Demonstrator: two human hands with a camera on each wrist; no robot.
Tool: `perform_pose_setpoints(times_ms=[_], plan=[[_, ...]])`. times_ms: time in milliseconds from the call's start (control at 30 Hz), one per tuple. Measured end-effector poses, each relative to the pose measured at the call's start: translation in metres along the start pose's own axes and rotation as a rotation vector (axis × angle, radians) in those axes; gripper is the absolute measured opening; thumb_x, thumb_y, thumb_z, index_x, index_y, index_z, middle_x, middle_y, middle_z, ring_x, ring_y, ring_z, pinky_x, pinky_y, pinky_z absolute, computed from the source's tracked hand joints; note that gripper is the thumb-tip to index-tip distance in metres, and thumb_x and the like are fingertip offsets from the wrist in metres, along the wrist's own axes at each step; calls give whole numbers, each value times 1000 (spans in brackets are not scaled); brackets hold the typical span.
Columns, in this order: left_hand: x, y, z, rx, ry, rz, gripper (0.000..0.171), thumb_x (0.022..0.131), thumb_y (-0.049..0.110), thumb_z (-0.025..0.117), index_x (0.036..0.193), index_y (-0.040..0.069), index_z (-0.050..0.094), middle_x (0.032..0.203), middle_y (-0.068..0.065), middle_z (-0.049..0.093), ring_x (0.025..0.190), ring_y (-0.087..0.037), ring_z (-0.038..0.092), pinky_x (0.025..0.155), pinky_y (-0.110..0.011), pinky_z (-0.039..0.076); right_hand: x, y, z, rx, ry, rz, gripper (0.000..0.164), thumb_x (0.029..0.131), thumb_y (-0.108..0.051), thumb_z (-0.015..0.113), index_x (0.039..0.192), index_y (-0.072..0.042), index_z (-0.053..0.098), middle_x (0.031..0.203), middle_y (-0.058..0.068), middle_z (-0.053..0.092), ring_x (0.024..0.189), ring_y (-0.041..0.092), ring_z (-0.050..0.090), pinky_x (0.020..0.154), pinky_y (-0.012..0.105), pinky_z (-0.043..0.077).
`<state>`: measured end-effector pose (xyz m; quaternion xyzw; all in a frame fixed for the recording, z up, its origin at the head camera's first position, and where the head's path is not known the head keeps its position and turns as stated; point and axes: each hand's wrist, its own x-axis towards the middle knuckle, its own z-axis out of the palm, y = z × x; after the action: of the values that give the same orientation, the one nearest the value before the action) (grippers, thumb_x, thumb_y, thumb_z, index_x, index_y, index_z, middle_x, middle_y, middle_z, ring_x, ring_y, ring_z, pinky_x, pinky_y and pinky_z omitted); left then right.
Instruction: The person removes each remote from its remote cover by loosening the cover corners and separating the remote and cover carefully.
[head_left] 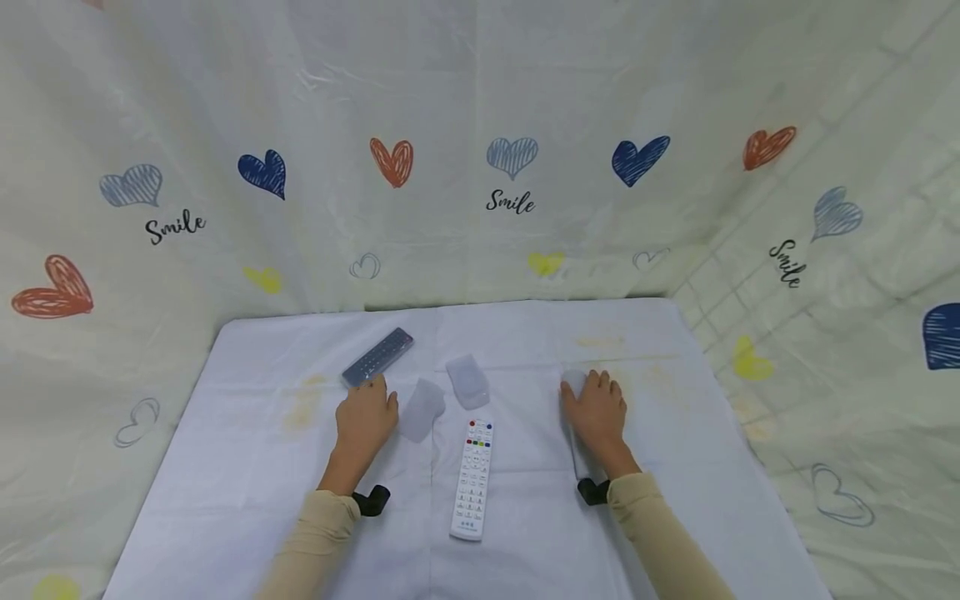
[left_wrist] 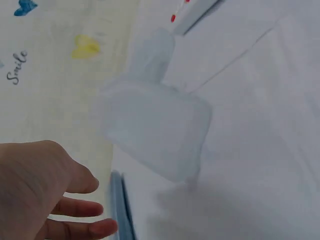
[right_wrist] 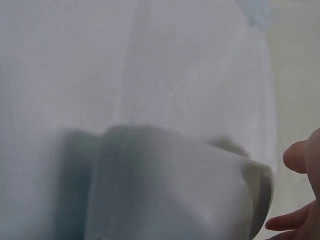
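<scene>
My left hand (head_left: pixel 367 421) is at the near end of a dark remote control (head_left: pixel 377 357), which lies slanted on the table. In the left wrist view, its fingers (left_wrist: pixel 85 206) are loosely extended beside the remote's edge (left_wrist: pixel 120 205); contact is unclear. My right hand (head_left: pixel 596 412) lies over a long white object (head_left: pixel 573 379), partly hidden below it. The right wrist view shows the object's blurred, rounded end (right_wrist: pixel 210 190) close to the spread thumb and fingers (right_wrist: pixel 290 220). A white remote control (head_left: pixel 472 479) with several buttons lies face up between my hands.
Two translucent whitish pieces, one left (head_left: pixel 422 410) and one right (head_left: pixel 468 382), lie between the hands, beyond the white remote. A white cloth (head_left: pixel 525 517) covers the table. A heart-printed curtain (head_left: pixel 450 75) stands behind the table and along its sides.
</scene>
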<state>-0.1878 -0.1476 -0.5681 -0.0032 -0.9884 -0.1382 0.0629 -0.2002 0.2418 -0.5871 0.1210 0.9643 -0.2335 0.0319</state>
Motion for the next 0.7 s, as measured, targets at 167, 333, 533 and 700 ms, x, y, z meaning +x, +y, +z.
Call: perform_pose_setpoints(times_ms=[167,333,533,700], plan=[[24,-17,-2,16,108,53,40,101,27,68,125,-5,62,120,-29,65,109,-49,61,81,-59,56,-8,-1,-2,34,65,-39,73,107,-43,48,154,11,36,162,38,30,150,57,27,118,73,27],[35,-22,-1,-18,145,57,41,101,30,69,127,-1,61,128,-27,59,118,-49,56,87,-61,51,-24,-11,-6,120,125,-92,64,107,-37,51,151,8,42,159,33,39,149,52,34,119,69,30],[35,-13,5,-66,108,45,38,104,32,63,125,1,64,123,-23,63,115,-47,59,90,-61,51,-46,-36,-6,220,191,-188,51,105,-28,59,145,2,52,154,25,50,146,45,42,120,64,34],[27,-2,15,-120,106,45,33,104,33,61,116,3,68,112,-18,70,105,-43,65,85,-58,54,-58,-54,3,284,220,-340,45,103,-20,64,142,-1,57,149,20,57,143,41,48,119,59,37]])
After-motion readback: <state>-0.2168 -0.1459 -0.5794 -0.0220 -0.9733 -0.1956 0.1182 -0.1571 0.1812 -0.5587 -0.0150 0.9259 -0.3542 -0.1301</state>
